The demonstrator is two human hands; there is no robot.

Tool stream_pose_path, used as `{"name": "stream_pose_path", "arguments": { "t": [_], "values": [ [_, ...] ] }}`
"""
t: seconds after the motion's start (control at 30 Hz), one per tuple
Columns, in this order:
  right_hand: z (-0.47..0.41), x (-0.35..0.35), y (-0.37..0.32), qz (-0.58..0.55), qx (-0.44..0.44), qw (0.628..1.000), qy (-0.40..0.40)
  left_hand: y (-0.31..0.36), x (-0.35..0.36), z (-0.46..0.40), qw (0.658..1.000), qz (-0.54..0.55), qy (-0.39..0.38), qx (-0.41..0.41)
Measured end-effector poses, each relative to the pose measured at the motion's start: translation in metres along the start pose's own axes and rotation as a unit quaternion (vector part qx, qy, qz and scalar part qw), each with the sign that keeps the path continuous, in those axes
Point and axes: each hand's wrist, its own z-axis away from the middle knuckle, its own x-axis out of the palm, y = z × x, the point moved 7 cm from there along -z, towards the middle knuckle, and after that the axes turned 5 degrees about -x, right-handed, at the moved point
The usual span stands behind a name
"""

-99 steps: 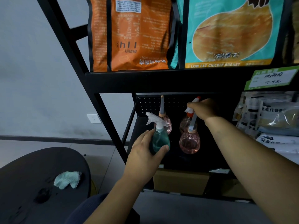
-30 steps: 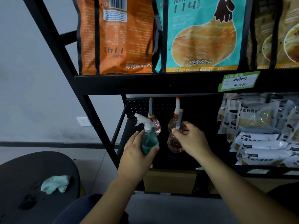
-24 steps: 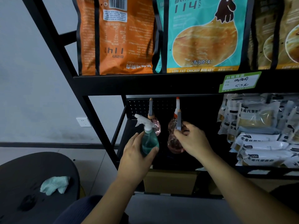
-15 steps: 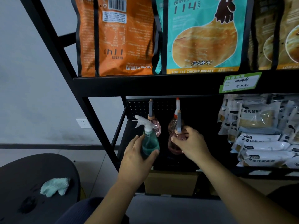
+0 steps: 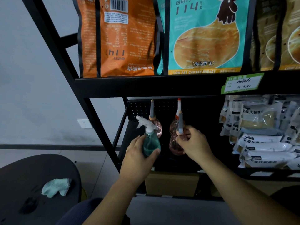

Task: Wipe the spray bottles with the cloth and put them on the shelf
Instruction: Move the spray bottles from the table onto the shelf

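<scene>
The right hand (image 5: pixel 194 144) covers part of the front pink bottle (image 5: pixel 176 143), which in turn masks the rear pink bottle (image 5: pixel 179 105) behind it; the price label (image 5: pixel 241 83) handwriting is illegible.

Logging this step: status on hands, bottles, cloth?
Left hand grips teal spray bottle at shelf. Right hand holds front pink bottle. Cloth lies on dark table. Nothing blocking.

Both arms reach fwd, hands curled in grips: left hand (image 5: pixel 138 157) low, right hand (image 5: pixel 195 144) slightly higher.
</scene>
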Motion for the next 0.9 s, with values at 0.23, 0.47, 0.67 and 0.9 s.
{"name": "stream_pose_path", "arguments": {
  "t": [0.23, 0.47, 0.67, 0.9],
  "values": [
    [0.015, -0.034, -0.044, 0.024, -0.042, 0.998, 0.035, 0.007, -0.005, -0.010, 0.999, 0.005, 0.032, -0.023],
    [0.020, -0.021, -0.086, 0.045, -0.108, 0.993, -0.006, -0.001, 0.004, -0.019, 0.996, 0.027, 0.016, -0.086],
    [0.040, 0.020, -0.084, 0.062, -0.144, 0.985, -0.072, -0.022, 0.016, -0.024, 0.989, 0.059, -0.015, -0.133],
    [0.047, 0.033, -0.065, 0.078, -0.145, 0.983, -0.083, -0.026, 0.020, -0.031, 0.989, 0.064, -0.019, -0.131]
  ]
}}
